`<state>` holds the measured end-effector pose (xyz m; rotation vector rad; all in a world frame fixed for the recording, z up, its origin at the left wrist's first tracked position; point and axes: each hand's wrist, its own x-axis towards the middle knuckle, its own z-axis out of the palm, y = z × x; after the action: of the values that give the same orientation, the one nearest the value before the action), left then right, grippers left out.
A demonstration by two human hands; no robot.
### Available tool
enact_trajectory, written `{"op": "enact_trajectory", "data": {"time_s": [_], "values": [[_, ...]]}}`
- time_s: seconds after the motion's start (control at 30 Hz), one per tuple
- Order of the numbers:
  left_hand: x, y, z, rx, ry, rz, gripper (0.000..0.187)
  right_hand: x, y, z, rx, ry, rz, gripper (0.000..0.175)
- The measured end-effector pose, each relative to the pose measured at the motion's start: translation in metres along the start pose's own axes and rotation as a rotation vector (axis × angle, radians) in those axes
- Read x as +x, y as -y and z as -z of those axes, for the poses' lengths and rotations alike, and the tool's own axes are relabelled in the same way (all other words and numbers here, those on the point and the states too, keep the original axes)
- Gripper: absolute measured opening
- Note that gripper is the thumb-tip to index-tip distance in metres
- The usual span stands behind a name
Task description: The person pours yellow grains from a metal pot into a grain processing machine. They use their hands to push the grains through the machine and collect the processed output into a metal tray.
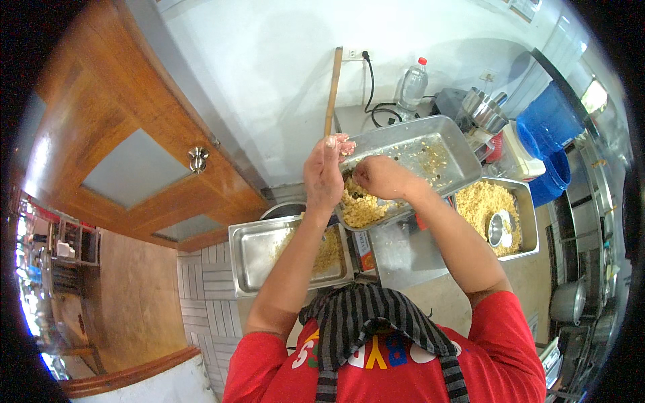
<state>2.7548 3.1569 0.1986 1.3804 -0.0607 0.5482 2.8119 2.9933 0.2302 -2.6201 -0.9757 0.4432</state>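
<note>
A deep metal pan [448, 151] is tilted before me, with yellow crumbly food [360, 211] gathered in its near left corner and bits stuck to its floor. My left hand [325, 171] is raised at the pan's left end, bits of food on its fingers; whether it grips anything is unclear. Inside the pan, my right hand [380, 176] is bent over the food with curled fingers, their tips hidden. To the lower left, a shallower steel tray [257, 257] holds some crumbs. Another steel tray [529, 216] at the right holds much yellow crumbly food and a small metal bowl [496, 230].
Behind the pan are a capped clear bottle [414, 85], a black cable [372, 90] and metal containers [484, 111]. Blue buckets [549, 118] stand at the right. A wooden stick [333, 90] leans near the wall. At the left is a wooden door [151, 126] with a metal knob.
</note>
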Motion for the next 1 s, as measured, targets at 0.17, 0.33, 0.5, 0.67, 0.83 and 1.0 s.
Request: {"op": "enact_trajectory", "data": {"time_s": [0.17, 0.33, 0.5, 0.67, 0.83, 1.0], "values": [[-0.001, 0.003, 0.008, -0.015, -0.001, -0.024, 0.055, -0.019, 0.037, 0.025, 0.051, 0.103, 0.278, 0.032], [-0.001, 0.004, 0.002, -0.050, 0.014, -0.008, 0.056, -0.022, 0.015, -0.014, 0.007, 0.049, 0.693, 0.026], [-0.001, 0.002, 0.004, -0.046, -0.007, -0.021, 0.056, -0.013, 0.010, 0.008, -0.250, -0.002, 0.460, 0.030], [0.000, 0.003, 0.000, -0.080, 0.008, -0.042, 0.056, -0.004, 0.006, -0.023, 0.081, -0.266, 0.560, 0.025], [-0.001, 0.002, 0.005, -0.052, -0.010, -0.013, 0.055, -0.009, 0.013, -0.025, 0.121, -0.053, 0.627, 0.025], [0.001, 0.002, 0.002, -0.095, -0.001, 0.014, 0.053, -0.013, 0.009, -0.026, 0.088, 0.052, 0.695, 0.023]]}}
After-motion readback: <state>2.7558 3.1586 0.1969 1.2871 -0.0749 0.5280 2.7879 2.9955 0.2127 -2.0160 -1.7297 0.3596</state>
